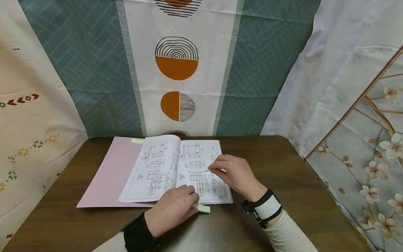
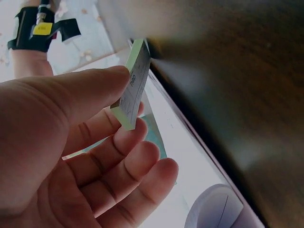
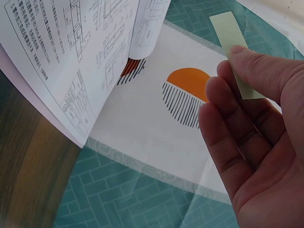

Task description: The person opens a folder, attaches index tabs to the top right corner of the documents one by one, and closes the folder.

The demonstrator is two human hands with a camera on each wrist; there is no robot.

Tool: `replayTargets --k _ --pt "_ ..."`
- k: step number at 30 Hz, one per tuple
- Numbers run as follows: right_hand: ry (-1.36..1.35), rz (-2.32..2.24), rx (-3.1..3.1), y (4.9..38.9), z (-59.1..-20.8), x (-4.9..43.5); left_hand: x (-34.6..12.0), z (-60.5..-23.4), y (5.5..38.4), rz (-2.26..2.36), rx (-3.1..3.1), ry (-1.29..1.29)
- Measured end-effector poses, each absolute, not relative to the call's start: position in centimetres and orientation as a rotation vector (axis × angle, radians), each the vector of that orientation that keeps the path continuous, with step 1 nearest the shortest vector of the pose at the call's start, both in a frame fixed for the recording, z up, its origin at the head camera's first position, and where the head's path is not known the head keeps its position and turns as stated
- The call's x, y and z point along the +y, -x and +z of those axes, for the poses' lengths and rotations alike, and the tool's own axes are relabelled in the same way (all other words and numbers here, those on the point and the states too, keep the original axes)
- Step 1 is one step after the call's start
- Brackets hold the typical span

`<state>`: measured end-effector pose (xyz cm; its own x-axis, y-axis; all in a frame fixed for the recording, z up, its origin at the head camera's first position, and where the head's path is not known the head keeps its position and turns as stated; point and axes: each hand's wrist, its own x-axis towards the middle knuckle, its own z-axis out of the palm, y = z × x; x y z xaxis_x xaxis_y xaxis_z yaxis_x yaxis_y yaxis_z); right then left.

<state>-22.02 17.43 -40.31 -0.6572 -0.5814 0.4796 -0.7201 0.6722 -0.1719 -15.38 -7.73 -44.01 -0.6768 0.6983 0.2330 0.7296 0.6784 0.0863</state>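
Note:
An open booklet [image 1: 207, 148] with printed technical drawings lies on the table, its pink cover [image 1: 107, 178] showing at the left. At the booklet's lower edge, my left hand [image 1: 174, 206] holds a light green sticky note pad [image 2: 134, 88] between thumb and fingers. My right hand [image 1: 234, 175] pinches a single pale green sticky note [image 3: 232, 45] above the right page; in the head view that strip appears edge-on. Another green sticky note [image 1: 137, 141] lies at the top edge of the pink cover, beside the left page.
The dark wooden table [image 1: 270, 168] extends to both sides of the booklet. A patterned green and white cloth [image 1: 252, 70] hangs behind it, with floral fabric [image 1: 346, 140] on the right and cream fabric [image 1: 31, 115] on the left.

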Motion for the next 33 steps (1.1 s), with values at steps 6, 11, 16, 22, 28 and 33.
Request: replayTargets --k 6,11,16,22,28,33 --pt "-1.021 0.493 -2.505 22.0 -40.3 17.4 -7.6 -44.3 15.5 -0.229 -2.743 1.177" --pt "-1.021 0.498 -2.508 22.1 -40.4 17.4 -7.5 -44.7 15.4 -0.193 -2.759 1.202" --pt "-1.017 0.503 -2.518 22.1 -40.6 17.4 -7.5 -45.1 15.3 -0.186 -2.759 1.206" --pt "-1.000 0.504 -2.517 22.0 -40.5 17.2 -7.6 -45.1 15.5 -0.210 -2.796 1.197" --pt "-1.004 0.490 -2.527 22.0 -40.6 17.1 -7.7 -44.6 16.0 -0.248 -2.789 1.153" --pt "-0.996 0.479 -2.527 22.0 -41.1 17.3 -7.3 -44.5 16.9 -0.189 -2.714 1.060"
